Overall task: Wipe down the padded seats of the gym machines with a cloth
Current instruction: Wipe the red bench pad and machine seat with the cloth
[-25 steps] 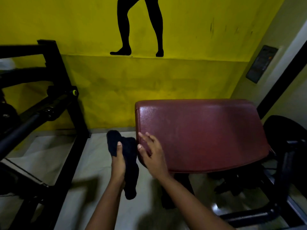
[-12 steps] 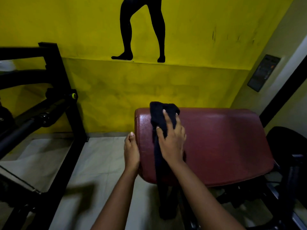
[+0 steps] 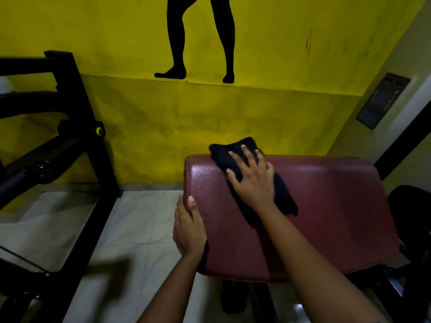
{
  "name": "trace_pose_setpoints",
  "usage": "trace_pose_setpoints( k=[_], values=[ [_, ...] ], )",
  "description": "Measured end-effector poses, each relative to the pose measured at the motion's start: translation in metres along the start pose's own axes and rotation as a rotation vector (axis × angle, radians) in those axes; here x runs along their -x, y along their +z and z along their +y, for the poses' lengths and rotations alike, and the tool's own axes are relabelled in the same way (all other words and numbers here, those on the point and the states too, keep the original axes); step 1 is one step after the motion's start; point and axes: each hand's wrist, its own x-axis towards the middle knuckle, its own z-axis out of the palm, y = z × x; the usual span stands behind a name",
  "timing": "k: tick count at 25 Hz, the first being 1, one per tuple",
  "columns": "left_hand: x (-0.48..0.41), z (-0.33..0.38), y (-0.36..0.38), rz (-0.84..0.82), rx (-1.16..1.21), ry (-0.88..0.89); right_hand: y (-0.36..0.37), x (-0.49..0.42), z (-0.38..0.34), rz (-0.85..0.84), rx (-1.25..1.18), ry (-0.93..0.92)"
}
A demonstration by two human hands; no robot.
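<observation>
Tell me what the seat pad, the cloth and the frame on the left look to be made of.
Seat pad: probably maroon vinyl or leatherette; grained skin with a soft sheen.
Cloth: dark soft fabric, matte, limp and crumpled; weave too dark to tell.
Frame: likely black-painted metal; straight, hard-edged tubing.

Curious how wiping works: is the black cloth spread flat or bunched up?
Bunched up: the cloth lies in uneven folds under the right hand, on the red seat.
</observation>
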Motion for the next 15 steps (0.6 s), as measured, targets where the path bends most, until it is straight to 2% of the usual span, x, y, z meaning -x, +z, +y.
trace_pose_setpoints(
  k=[3,5,6,9,11,13,15],
  values=[
    [0.001,-0.003,0.002,0.022,-0.025,0.035,-0.005,0.025,0.031,0.069,0.031,0.222],
    [0.0,-0.005,0.003,0.021,-0.026,0.053,0.0,0.053,0.0,0.113,0.03,0.342],
    [0.0,-0.005,0.002,0.004,-0.01,0.048,0.004,0.071,-0.023,0.123,0.012,0.34],
    [0.002,-0.003,-0.005,-0.082,0.108,-0.008,0.01,0.127,-0.066,0.078,0.029,0.079],
    [0.016,-0.006,-0.008,-0.101,0.142,0.044,0.01,0.141,-0.041,0.042,0.045,-0.11],
    [0.041,-0.011,-0.007,-0.076,0.068,0.186,0.004,0.132,0.0,0.05,0.039,-0.133],
    [0.06,-0.015,0.0,-0.031,-0.08,0.368,-0.001,0.113,0.039,0.058,0.035,-0.026]
  ],
)
